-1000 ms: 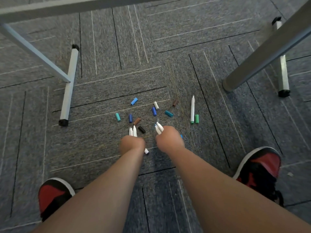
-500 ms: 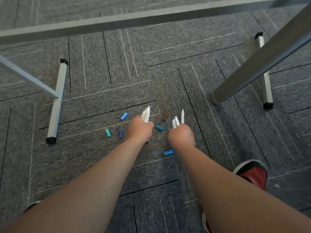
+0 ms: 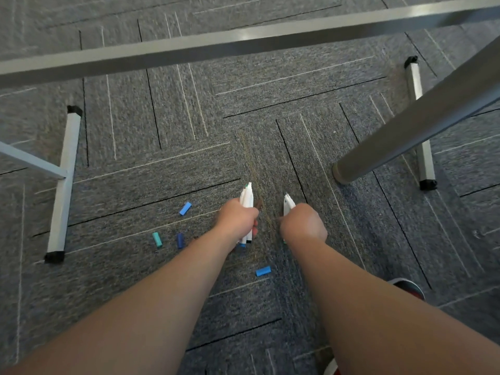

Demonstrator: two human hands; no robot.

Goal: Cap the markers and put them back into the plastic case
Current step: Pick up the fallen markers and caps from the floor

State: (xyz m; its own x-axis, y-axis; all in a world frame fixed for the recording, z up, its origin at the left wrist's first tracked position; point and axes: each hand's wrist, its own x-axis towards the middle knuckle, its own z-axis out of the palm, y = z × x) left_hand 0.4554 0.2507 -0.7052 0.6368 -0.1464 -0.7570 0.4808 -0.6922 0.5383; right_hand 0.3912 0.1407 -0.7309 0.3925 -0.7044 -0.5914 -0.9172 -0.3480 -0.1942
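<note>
1. Grey carpet (image 3: 167, 117), ruled with thin pale and dark lines, spreads under both hands and far beyond the fingers on every side.
2. A grey metal crossbar (image 3: 243, 44) runs across the view well past the fingertips. A thick grey table leg (image 3: 422, 131) slants down beyond and to the right of the right fist.
3. Two pale floor feet with black end caps lie well apart from the hands: one (image 3: 63, 185) far left of the left fist, one (image 3: 422, 125) far right of the right fist.
4. The left hand (image 3: 238, 220) is closed into a fist around a bundle of white markers (image 3: 246, 197). Their tips stick out past the knuckles, away from the person, and their coloured ends show below the fist.
5. The right hand (image 3: 303, 226) is also fisted, gripping white markers (image 3: 288, 204) whose tips poke out beyond the fingers.
6. A red shoe (image 3: 408, 286) shows beside the right forearm, on the near side of the fist.
7. Loose caps lie on the carpet:
   - a blue cap (image 3: 185, 208) left of the left fist
   - a teal cap (image 3: 157, 239) and a dark blue cap (image 3: 180, 240) further left and nearer
   - a blue cap (image 3: 263, 271) between the forearms, nearer than both fists
   - a brown cap (image 3: 259, 204) just beside the left fingers
</note>
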